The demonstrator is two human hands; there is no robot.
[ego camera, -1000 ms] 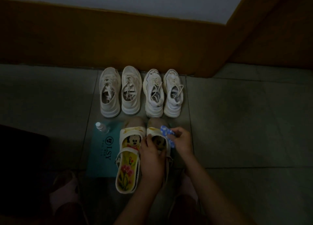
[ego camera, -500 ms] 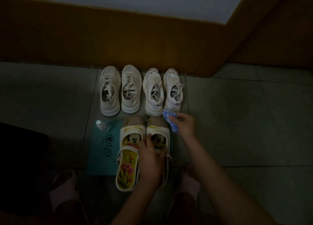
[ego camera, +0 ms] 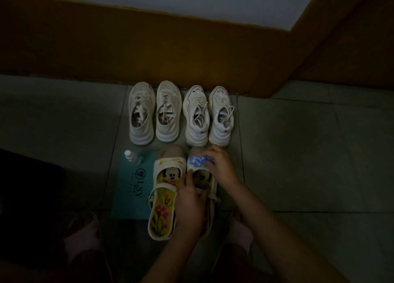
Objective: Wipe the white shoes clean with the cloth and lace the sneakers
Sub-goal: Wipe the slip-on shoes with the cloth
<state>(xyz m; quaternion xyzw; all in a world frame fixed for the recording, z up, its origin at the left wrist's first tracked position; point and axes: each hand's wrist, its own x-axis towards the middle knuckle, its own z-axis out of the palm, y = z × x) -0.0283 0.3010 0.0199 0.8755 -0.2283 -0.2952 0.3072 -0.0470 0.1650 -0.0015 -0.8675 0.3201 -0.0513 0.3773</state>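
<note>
I note the right hand (ego camera: 221,167) has returned, pinching the cloth (ego camera: 199,161) onto the shoe (ego camera: 196,152); the left hand (ego camera: 191,203) grips it. Wiping resumes.

— The cloth (ego camera: 200,161)?
— I logged it blue, speckled white.
— The sandals (ego camera: 163,210)?
— I noted cream, with yellow insoles bearing pink flowers and a cartoon mouse.
— Others?
— I listed off-white sneakers (ego camera: 142,129); white sneakers (ego camera: 196,131), toes dark-edged; teal mat (ego camera: 130,197), dark lettering.
</note>
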